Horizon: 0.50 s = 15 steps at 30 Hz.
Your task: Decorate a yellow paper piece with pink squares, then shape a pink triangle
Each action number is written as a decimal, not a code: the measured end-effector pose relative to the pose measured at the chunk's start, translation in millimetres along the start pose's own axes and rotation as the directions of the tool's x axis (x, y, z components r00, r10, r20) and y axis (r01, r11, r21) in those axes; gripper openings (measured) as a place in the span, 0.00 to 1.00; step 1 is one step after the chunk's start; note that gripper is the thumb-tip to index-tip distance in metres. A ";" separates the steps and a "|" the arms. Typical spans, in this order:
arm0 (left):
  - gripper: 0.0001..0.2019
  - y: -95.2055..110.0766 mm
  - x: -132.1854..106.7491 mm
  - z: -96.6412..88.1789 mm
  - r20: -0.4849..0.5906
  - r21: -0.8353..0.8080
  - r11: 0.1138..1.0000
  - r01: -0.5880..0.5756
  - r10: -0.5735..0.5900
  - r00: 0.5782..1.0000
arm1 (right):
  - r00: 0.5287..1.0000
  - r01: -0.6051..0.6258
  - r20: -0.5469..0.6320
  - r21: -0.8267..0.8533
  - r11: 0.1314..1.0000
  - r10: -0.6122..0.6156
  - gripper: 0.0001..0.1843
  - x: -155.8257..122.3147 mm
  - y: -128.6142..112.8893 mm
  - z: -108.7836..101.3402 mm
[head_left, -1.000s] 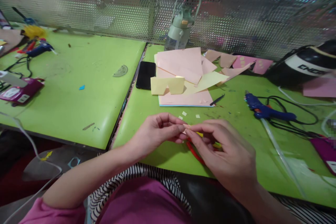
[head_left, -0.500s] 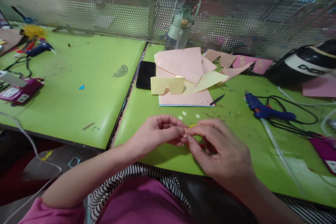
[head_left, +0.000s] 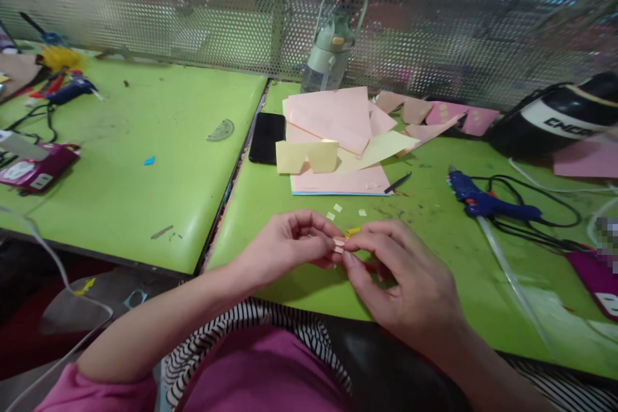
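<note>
Over the front of the green table, my left hand [head_left: 304, 241] is closed, with a small piece of folded pale pink paper [head_left: 338, 244] pinched at its fingertips. My right hand [head_left: 405, 270] faces it, thumb and index finger closed at the paper's right edge. Behind the right fingertips shows a bit of something yellow [head_left: 353, 232], and some red peeks out under that hand; what these belong to is hidden. Tiny pale paper squares [head_left: 337, 208] lie just beyond the fingers. Farther back, a cut yellow paper piece [head_left: 321, 157] stands on pink sheets [head_left: 333, 112].
A black phone [head_left: 267, 138] lies left of the sheets, with a green-lidded bottle [head_left: 331, 55] behind. To the right are a blue glue gun [head_left: 487, 196] with cords, and a black bottle [head_left: 555, 119]. A gap [head_left: 232, 187] divides two tabletops; a perforated metal screen [head_left: 193, 19] stands behind.
The pink paper between my fingertips shows more plainly now, its folded faces turned toward me. Both hands stay nearly in place; the view has shifted slightly.
</note>
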<state>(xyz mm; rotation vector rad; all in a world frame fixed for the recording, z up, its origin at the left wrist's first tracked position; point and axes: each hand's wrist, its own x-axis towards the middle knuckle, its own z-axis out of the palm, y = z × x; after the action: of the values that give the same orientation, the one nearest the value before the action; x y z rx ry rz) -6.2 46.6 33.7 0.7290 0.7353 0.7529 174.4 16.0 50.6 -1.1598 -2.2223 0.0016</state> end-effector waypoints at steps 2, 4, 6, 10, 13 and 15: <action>0.07 -0.3 0.5 0.1 -0.002 0.004 1.000 0.000 0.000 1.000 | 0.999 -0.029 0.016 0.024 0.999 0.029 0.03 0.2 -1.2 -0.4; 0.07 -0.7 1.0 0.1 0.001 0.015 1.000 -0.007 0.007 1.000 | 0.998 -0.061 0.029 0.064 0.996 0.059 0.02 -0.3 -2.7 -0.3; 0.07 -1.3 1.3 0.2 0.008 0.029 0.999 -0.019 0.019 1.000 | 0.992 -0.122 0.027 0.111 0.986 0.120 0.03 -1.3 -4.0 0.3; 0.07 -4.7 0.7 1.1 0.013 0.111 0.990 -0.083 0.082 0.997 | 0.953 -0.304 0.062 0.152 0.940 0.298 0.05 -1.8 -4.0 0.9; 0.10 -8.5 -1.5 1.8 0.009 0.235 0.957 -0.169 0.172 0.985 | 0.939 -0.330 0.157 0.176 0.927 0.305 0.03 0.4 -1.4 0.0; 0.11 -10.3 -3.4 1.9 0.020 0.303 0.931 -0.203 0.207 0.978 | 0.928 -0.350 0.212 0.203 0.914 0.308 0.05 1.9 0.2 -0.2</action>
<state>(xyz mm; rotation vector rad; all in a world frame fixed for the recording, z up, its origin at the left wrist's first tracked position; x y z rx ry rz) -3.1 38.0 27.7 1.0953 0.8040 0.8438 173.9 17.5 51.7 -1.4277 -2.0724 0.5159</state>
